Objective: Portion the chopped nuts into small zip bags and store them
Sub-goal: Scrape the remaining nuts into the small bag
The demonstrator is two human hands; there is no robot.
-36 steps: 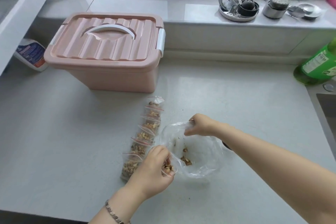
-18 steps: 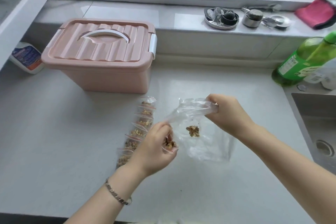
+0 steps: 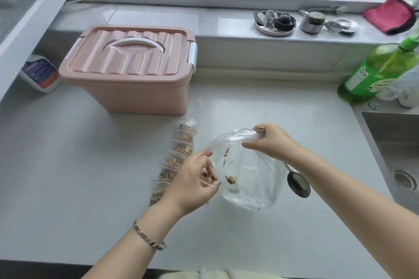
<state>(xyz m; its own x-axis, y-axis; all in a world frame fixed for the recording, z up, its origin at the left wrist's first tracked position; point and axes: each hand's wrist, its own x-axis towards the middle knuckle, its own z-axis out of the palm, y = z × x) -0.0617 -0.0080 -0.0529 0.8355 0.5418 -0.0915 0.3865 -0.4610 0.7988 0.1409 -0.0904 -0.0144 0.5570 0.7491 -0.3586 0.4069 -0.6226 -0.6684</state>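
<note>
Here, in front of the pink box [image 3: 129,70], the right hand [image 3: 271,142] is pinching the bunched rim of a big clear bag [image 3: 251,190] with a few nuts [image 3: 231,180] inside. The left hand [image 3: 192,184] is curling round a small bag [image 3: 209,178] of nuts beside it. A row of filled bags [image 3: 179,156] is lying nearer the box.

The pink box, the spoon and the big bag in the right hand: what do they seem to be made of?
The pink box: probably plastic, matte, with moulded ribs on the lid. The spoon: looks like metal, polished; its bowl gleams. The big bag, gripped by the right hand: thin clear plastic film, glossy; it crinkles and the counter shows through.
</note>
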